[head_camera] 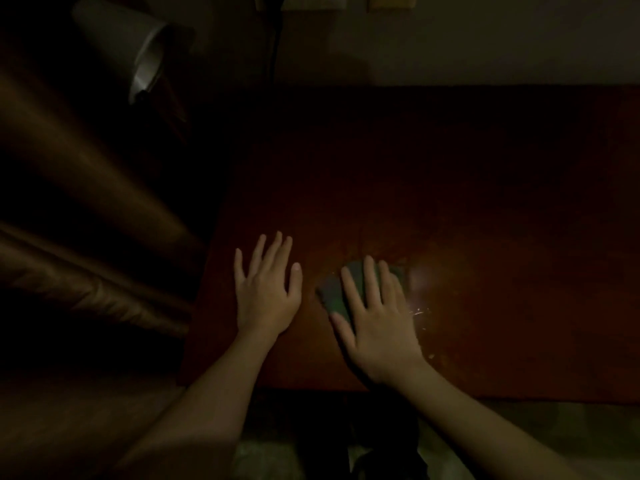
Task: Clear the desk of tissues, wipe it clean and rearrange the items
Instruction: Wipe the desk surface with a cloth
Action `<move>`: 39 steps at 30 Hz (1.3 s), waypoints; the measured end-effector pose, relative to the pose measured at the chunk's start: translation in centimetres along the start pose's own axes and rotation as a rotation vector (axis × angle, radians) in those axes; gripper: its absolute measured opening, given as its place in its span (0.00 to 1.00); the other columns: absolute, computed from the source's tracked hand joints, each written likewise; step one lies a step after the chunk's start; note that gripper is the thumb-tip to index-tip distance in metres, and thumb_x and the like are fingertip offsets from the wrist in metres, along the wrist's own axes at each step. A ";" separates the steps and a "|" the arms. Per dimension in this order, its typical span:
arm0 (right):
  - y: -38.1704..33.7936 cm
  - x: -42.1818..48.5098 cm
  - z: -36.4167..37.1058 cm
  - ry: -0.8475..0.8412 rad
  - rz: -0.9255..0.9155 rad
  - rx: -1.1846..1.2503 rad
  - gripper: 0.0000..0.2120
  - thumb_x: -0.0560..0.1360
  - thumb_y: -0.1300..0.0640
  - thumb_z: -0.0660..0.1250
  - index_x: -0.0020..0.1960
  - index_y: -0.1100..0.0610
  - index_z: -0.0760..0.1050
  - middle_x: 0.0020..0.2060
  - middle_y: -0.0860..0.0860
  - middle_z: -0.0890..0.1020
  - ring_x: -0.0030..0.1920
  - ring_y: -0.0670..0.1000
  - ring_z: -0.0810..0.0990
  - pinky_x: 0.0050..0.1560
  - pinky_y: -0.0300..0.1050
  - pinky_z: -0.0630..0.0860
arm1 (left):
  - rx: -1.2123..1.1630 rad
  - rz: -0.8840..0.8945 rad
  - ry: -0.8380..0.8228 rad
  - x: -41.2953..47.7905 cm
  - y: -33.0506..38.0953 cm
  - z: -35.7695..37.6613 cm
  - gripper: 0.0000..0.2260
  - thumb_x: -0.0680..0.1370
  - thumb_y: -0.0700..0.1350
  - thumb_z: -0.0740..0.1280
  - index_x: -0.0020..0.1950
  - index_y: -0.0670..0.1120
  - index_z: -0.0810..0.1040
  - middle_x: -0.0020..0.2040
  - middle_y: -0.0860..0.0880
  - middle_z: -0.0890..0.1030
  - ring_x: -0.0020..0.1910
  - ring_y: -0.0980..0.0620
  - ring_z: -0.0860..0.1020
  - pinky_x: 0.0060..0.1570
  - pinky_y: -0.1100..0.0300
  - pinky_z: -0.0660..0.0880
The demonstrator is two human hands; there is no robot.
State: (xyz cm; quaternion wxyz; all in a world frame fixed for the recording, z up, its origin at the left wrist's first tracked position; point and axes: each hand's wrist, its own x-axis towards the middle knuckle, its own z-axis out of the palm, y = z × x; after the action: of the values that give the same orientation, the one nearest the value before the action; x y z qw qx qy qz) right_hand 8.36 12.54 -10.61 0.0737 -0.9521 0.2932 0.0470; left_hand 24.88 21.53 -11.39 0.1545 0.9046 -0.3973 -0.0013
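Left hand (268, 292) is lying palm-down on the desk (485, 202), centre-left of the frame, fingers straight and spread, gripping nothing. Its forearm is coming in from the lower left. Right hand (377, 323) is sitting just right of it, also palm-down, fingers straight and splayed, pressing flat on a grey-green cloth (332, 292); no curl around it, so pressing rather than grasping. The cloth is lying on the desk just below frame centre, sticking out past the fingertips and the thumb side. The hands are near each other but not touching. The desk top is showing reddish-brown and glossy, with a faint glare patch and a few pale specks (419, 312) just right of the right hand. Lighting is very dim. A pale wall (450, 46) is running along the top, a white lamp shade (138, 53) is sitting upper left, and brown curtain folds (69, 202) are filling the left side.
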 end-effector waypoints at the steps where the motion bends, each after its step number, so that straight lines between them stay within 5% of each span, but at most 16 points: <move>1: 0.6 -1.4 0.0 -0.009 -0.056 -0.023 0.31 0.80 0.37 0.44 0.78 0.52 0.51 0.76 0.61 0.52 0.76 0.62 0.51 0.74 0.58 0.54 | -0.016 0.007 0.002 -0.1 0.0 -0.1 0.28 0.80 0.58 0.44 0.76 0.49 0.65 0.76 0.51 0.65 0.77 0.52 0.56 0.76 0.47 0.43; 4: 5.0 -2.3 -0.6 -0.010 0.010 -0.087 0.32 0.79 0.35 0.40 0.78 0.50 0.46 0.76 0.59 0.49 0.76 0.60 0.48 0.75 0.56 0.51 | -0.054 -0.007 0.009 -0.1 -0.1 -0.3 0.29 0.80 0.58 0.44 0.76 0.49 0.65 0.76 0.51 0.64 0.77 0.52 0.56 0.76 0.47 0.43; 8: 4.8 3.3 -1.5 0.039 0.382 -0.016 0.37 0.75 0.35 0.30 0.78 0.53 0.39 0.76 0.62 0.42 0.76 0.62 0.42 0.75 0.56 0.42 | -0.061 0.016 0.002 1.5 0.4 0.2 0.29 0.79 0.58 0.43 0.77 0.49 0.63 0.77 0.51 0.63 0.78 0.53 0.54 0.76 0.48 0.42; 10: 1.5 4.3 -1.1 0.015 0.276 -0.021 0.34 0.77 0.35 0.34 0.78 0.52 0.39 0.75 0.62 0.40 0.76 0.63 0.42 0.74 0.57 0.41 | -0.074 0.011 0.005 2.6 0.5 0.4 0.30 0.79 0.58 0.42 0.77 0.48 0.63 0.77 0.51 0.63 0.77 0.53 0.54 0.76 0.48 0.42; 14: 0.2 -0.7 -0.5 -0.017 -0.106 -0.022 0.31 0.80 0.36 0.45 0.78 0.51 0.52 0.76 0.60 0.53 0.76 0.61 0.52 0.73 0.56 0.50 | -0.093 0.019 -0.020 3.1 0.8 0.3 0.31 0.79 0.59 0.40 0.77 0.49 0.62 0.77 0.51 0.62 0.78 0.54 0.54 0.76 0.48 0.42; 16: 3.2 -0.6 -0.9 -0.010 -0.072 -0.076 0.31 0.80 0.35 0.42 0.78 0.49 0.49 0.76 0.58 0.51 0.76 0.60 0.50 0.75 0.55 0.48 | -0.106 0.026 -0.039 3.1 0.9 0.1 0.31 0.78 0.59 0.40 0.77 0.49 0.62 0.77 0.51 0.61 0.78 0.54 0.53 0.76 0.48 0.41; 21: 4.6 8.2 -2.2 0.033 0.345 0.004 0.37 0.74 0.34 0.30 0.78 0.51 0.40 0.76 0.61 0.42 0.76 0.61 0.41 0.75 0.55 0.40 | -0.103 0.051 -0.042 4.2 0.9 0.2 0.31 0.78 0.59 0.40 0.77 0.49 0.61 0.77 0.52 0.60 0.78 0.55 0.52 0.76 0.50 0.39; 26: 0.3 5.0 -0.9 0.013 -0.049 -0.017 0.31 0.80 0.36 0.44 0.78 0.50 0.49 0.76 0.60 0.51 0.76 0.61 0.49 0.73 0.56 0.49 | -0.097 0.057 -0.055 5.6 0.6 0.4 0.31 0.79 0.59 0.39 0.77 0.49 0.61 0.77 0.52 0.60 0.78 0.55 0.52 0.76 0.50 0.40; 28: 3.0 3.9 -1.3 0.009 -0.028 -0.061 0.31 0.79 0.34 0.42 0.78 0.47 0.47 0.77 0.58 0.49 0.77 0.59 0.47 0.73 0.56 0.47 | -0.109 0.073 -0.050 5.7 0.7 0.3 0.30 0.79 0.58 0.41 0.77 0.49 0.63 0.77 0.51 0.62 0.77 0.54 0.54 0.76 0.49 0.41; 31: 6.7 7.0 -2.5 0.011 0.241 -0.030 0.33 0.77 0.33 0.35 0.78 0.47 0.40 0.77 0.58 0.42 0.76 0.58 0.39 0.74 0.52 0.37 | -0.115 0.086 -0.054 5.8 0.6 0.2 0.29 0.80 0.58 0.42 0.76 0.49 0.64 0.76 0.51 0.63 0.77 0.54 0.54 0.76 0.49 0.41; 33: 6.1 10.6 -2.9 0.049 0.368 0.014 0.35 0.76 0.35 0.34 0.78 0.50 0.41 0.77 0.60 0.42 0.76 0.61 0.40 0.74 0.54 0.40 | -0.103 0.093 -0.056 6.5 0.7 0.3 0.29 0.79 0.58 0.42 0.76 0.49 0.63 0.77 0.51 0.63 0.77 0.54 0.54 0.76 0.49 0.41; 39: 2.9 8.9 -2.2 0.015 -0.032 -0.044 0.31 0.79 0.34 0.41 0.78 0.47 0.45 0.77 0.57 0.46 0.77 0.59 0.44 0.73 0.53 0.41 | -0.070 0.077 -0.106 10.2 0.9 0.8 0.33 0.77 0.60 0.36 0.78 0.51 0.58 0.78 0.53 0.58 0.78 0.55 0.50 0.76 0.50 0.41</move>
State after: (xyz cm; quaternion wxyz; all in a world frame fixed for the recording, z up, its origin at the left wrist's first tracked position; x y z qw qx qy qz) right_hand 14.15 4.97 -9.96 0.0515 -0.9584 0.2772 0.0450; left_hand 31.14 13.42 -10.67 0.1647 0.8814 -0.4390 -0.0573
